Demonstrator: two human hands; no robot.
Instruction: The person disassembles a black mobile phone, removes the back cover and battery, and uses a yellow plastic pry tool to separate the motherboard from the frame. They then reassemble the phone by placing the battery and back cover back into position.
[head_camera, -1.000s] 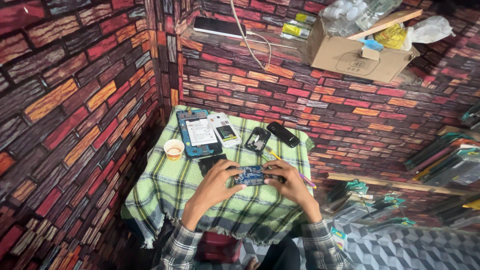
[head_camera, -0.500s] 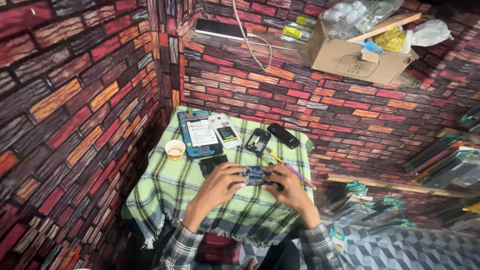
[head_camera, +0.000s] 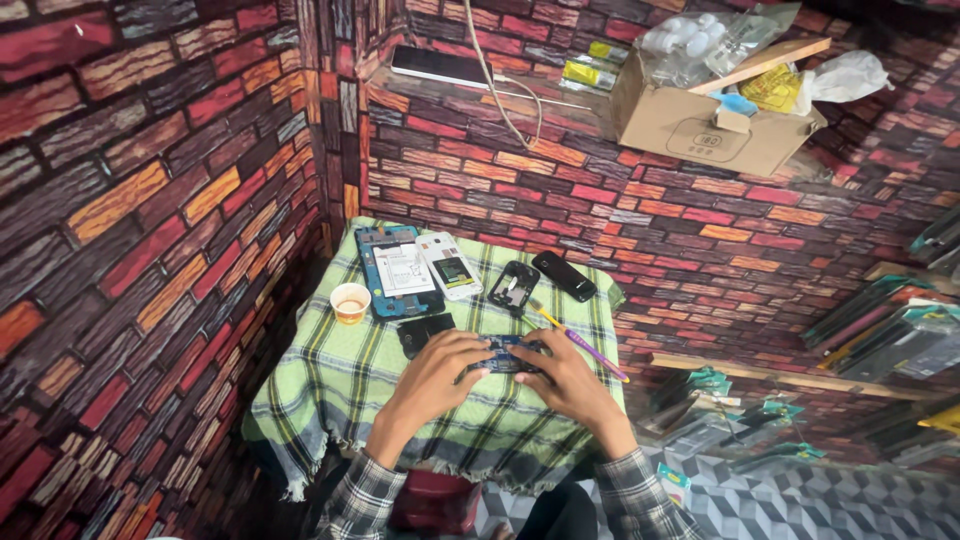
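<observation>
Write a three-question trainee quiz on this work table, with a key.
1. True or false: both hands grip the small blue circuit board.
2. Which lies nearest the paper cup? A) blue opened tablet B) black phone C) cardboard box
3. What covers the table?

Key:
1. True: left hand and right hand hold it between them.
2. A
3. A green checked cloth.
</observation>
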